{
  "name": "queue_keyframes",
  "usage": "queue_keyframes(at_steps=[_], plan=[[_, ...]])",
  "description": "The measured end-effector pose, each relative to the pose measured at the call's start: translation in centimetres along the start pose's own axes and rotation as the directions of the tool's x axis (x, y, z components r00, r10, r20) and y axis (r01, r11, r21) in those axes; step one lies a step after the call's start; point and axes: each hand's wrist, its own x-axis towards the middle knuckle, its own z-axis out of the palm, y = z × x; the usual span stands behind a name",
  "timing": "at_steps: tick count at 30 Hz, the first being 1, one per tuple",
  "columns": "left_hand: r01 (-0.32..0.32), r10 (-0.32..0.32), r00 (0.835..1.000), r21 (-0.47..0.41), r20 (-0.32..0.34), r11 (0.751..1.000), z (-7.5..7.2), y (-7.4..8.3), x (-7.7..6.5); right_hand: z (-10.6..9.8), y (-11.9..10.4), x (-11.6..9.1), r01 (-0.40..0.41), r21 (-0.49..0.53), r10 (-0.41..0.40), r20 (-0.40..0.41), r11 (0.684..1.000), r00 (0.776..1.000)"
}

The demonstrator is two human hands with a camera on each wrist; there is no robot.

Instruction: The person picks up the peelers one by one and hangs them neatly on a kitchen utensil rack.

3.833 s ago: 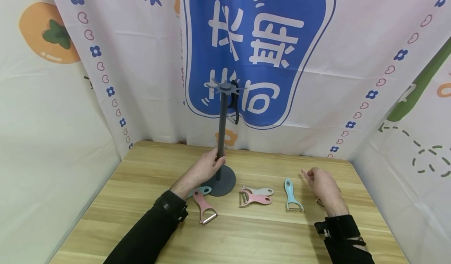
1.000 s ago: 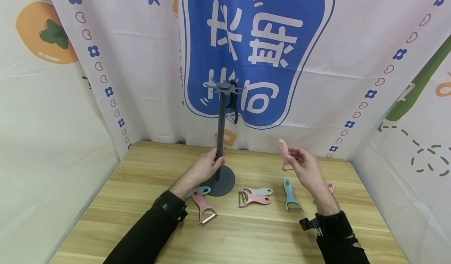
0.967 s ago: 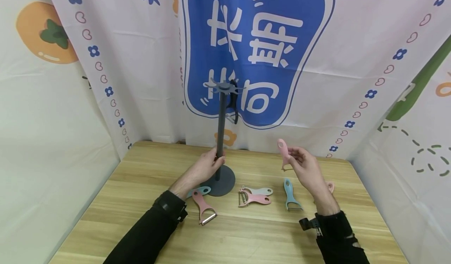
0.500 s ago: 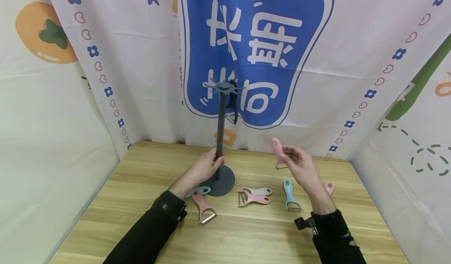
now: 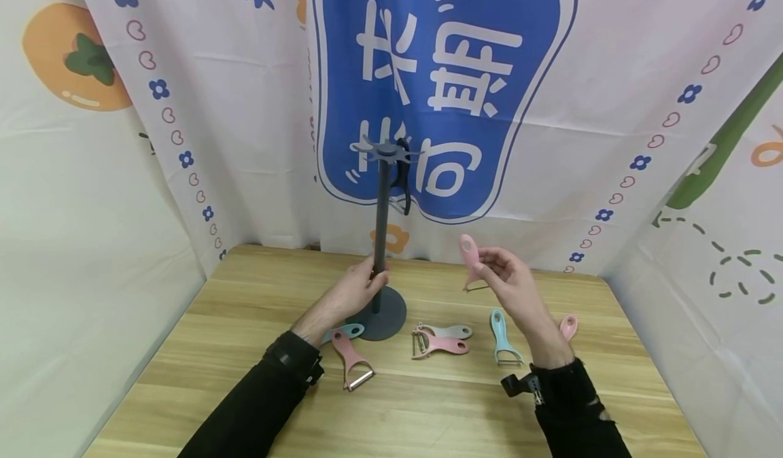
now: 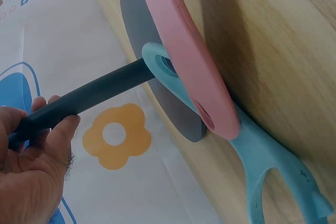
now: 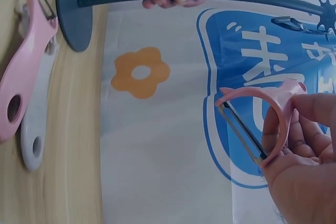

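My left hand point(image 5: 355, 288) grips the post of a dark grey hook stand point(image 5: 381, 227), low down above its round base. In the left wrist view, fingers and thumb wrap the post. My right hand point(image 5: 514, 285) pinches a pink peeler point(image 5: 470, 254) above the table, handle end up and blade down; the right wrist view shows its blade point(image 7: 244, 132) clear of the fingers. A black peeler point(image 5: 402, 179) hangs from a hook at the top of the stand. Beside the left wrist, another pink peeler point(image 5: 350, 353) lies across a blue peeler point(image 5: 349, 331).
Right of the base lie a grey peeler point(image 5: 455, 331) and a pink peeler point(image 5: 446, 344), overlapping. A blue peeler point(image 5: 500, 336) lies further right. Behind the right forearm another pink peeler point(image 5: 568, 327) is partly hidden. A printed curtain point(image 5: 275, 172) backs the wooden table point(image 5: 416, 417).
My right hand, first low at the table's right, has picked up the pink peeler and carried it left towards the stand, slightly higher. My left hand stays on the post.
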Motion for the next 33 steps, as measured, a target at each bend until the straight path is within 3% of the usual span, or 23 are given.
queue_keyframes(at_steps=[17,33], plan=[[-0.006,0.006,1.0,0.0,0.008,1.0,0.0,-0.2,0.1,1.7,-2.4,1.5,-0.008,0.08,0.006,0.033,0.997,0.999],[-0.026,0.026,1.0,0.018,0.002,0.999,-0.1,-0.3,0.1,2.5,-4.2,3.3,0.069,0.107,-0.076,0.062,0.992,0.995]])
